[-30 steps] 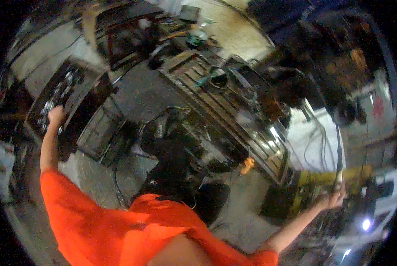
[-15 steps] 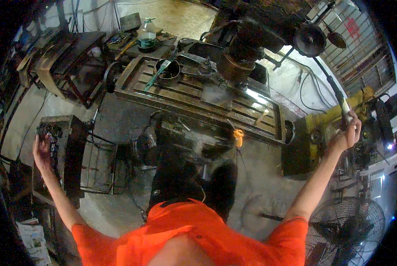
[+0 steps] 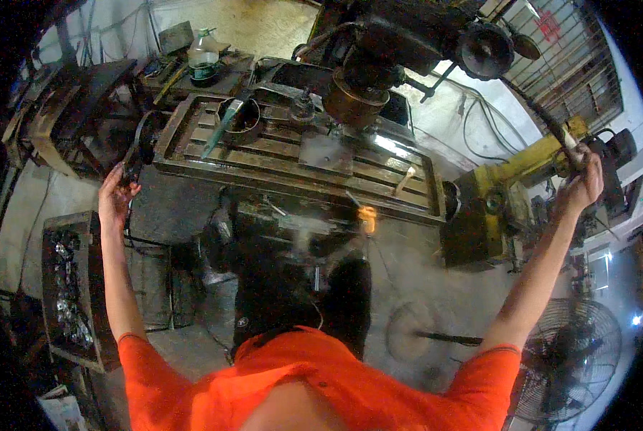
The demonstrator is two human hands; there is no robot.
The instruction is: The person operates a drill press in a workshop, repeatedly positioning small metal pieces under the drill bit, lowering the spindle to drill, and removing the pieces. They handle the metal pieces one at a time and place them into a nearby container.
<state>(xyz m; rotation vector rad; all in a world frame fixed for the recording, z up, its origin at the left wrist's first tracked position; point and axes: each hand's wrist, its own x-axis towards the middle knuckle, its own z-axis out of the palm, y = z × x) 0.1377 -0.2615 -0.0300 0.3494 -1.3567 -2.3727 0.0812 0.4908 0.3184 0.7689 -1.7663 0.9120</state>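
Note:
My right hand (image 3: 584,179) is raised at the far right, its fingers wrapped round the pale end of a long dark lever (image 3: 551,123) that runs up to the drilling or milling machine. On the left, my left hand (image 3: 117,200) is at the dark handle of a handwheel (image 3: 146,136) on the end of the slotted machine table (image 3: 228,167). Its fingers and thumb are apart around the handle; whether they touch it is unclear. On the table sit a can (image 3: 244,133) with a green-handled brush (image 3: 221,129) across it, a flat metal plate (image 3: 326,153) under the machine head (image 3: 356,97), and a small pale brush (image 3: 405,179).
A metal box of scraps (image 3: 70,287) stands lower left. Behind the table's left end, a bench holds a bottle of green liquid (image 3: 204,59). An orange switch box (image 3: 367,218) hangs at the table's front. A large fan (image 3: 569,359) stands lower right, by yellow machinery (image 3: 512,172).
My left hand has moved from over the scrap box up and right to the handwheel. My right hand keeps hold of the lever and sits slightly farther right. The view has shifted.

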